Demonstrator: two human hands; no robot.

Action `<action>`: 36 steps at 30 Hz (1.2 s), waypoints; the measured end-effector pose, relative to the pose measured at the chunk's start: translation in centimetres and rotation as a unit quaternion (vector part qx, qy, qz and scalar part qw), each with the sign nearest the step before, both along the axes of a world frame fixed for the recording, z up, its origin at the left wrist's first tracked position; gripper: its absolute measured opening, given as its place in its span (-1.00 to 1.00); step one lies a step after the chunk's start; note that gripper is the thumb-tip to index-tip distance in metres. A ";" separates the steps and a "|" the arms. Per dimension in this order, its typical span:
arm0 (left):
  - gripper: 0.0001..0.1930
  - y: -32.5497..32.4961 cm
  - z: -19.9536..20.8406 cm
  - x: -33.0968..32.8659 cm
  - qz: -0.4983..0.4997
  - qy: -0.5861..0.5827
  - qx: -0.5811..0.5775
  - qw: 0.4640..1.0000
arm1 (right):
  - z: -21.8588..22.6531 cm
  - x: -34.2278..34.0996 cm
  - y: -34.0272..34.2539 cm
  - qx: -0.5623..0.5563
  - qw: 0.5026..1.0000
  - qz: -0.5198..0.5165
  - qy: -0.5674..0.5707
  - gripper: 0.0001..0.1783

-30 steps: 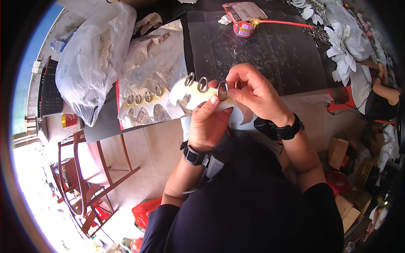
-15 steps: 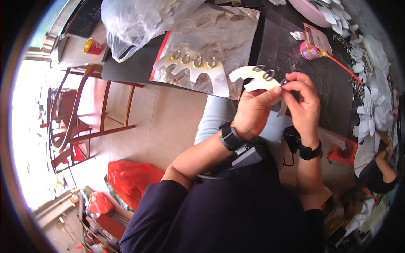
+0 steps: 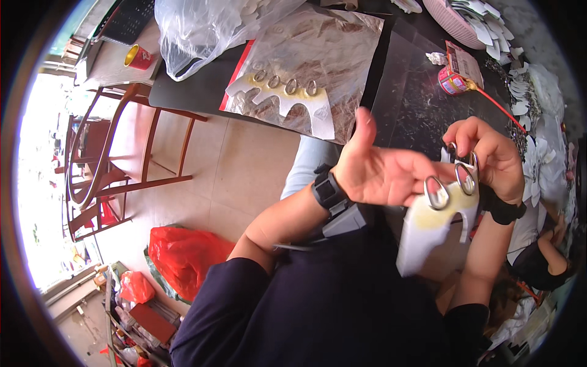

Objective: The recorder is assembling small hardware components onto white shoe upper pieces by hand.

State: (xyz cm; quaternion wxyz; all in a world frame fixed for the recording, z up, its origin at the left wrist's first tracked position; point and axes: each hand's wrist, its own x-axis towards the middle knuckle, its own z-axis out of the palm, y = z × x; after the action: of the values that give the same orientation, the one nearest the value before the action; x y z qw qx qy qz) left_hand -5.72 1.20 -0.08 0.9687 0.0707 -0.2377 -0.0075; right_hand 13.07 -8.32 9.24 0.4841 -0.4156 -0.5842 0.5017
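Note:
My right hand grips a scalloped white strip by its far end, fingers curled around it near the metal rings. The strip hangs down in front of me, with yellowish glue along its upper edge and several oval metal rings on it. Beside it, my left hand is open, thumb raised and fingers stretched out. Its fingertips reach the strip's upper edge; I cannot tell whether they touch. A second scalloped strip with several rings lies on a brownish sheet on the table.
On the dark table are a clear plastic bag, a small tin with a red stick, and a pink basket. White pieces pile up at the right. A wooden chair and red bag stand left.
The held strip has moved right and toward me and now hangs down. My right hand carries it; my left hand has let go of its pinch and spread its fingers.

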 end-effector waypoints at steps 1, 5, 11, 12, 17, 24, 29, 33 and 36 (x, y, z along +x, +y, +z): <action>0.08 0.4 -0.6 0.3 -0.014 0.057 0.000 0.998 | 0.6 -0.1 -0.1 0.014 0.997 -0.014 -0.072 -0.80; -0.37 1.5 1.4 1.0 0.099 0.178 0.197 0.959 | 2.5 -1.9 0.0 0.048 0.919 -0.067 -0.385 -0.85; -0.57 1.1 3.0 0.3 0.185 0.264 0.232 0.918 | -0.1 -3.3 1.6 0.247 0.816 -0.133 -0.505 -0.80; -0.56 1.0 3.0 0.0 0.178 0.284 0.212 0.918 | -0.7 -3.3 1.5 0.257 0.798 -0.146 -0.524 -0.78; -0.62 0.4 4.0 -0.1 0.178 0.388 0.234 0.874 | -1.7 -3.5 1.2 0.296 0.785 -0.150 -0.523 -0.84; -0.75 -0.2 2.7 -0.2 0.147 0.428 0.075 0.888 | -3.5 -3.2 1.3 0.308 0.769 -0.165 -0.536 -0.85; -0.76 -1.4 2.8 -0.7 0.137 0.473 -0.005 0.870 | -5.2 -4.0 0.3 0.342 0.766 -0.192 -0.509 -0.80; -0.82 -3.0 1.8 -0.4 0.335 0.442 0.084 0.828 | -6.5 -4.9 0.5 0.377 0.745 -0.259 -0.486 -0.67; -0.88 -2.3 1.8 -0.6 0.361 0.414 0.084 0.832 | -7.5 -5.3 0.9 0.384 0.727 -0.295 -0.487 -0.63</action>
State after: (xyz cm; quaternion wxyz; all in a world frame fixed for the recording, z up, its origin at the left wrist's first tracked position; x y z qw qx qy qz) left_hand -6.28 -1.12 1.71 0.9008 0.2223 0.2293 0.2942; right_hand 7.76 -7.45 1.73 0.3752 -0.5332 -0.7302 -0.2043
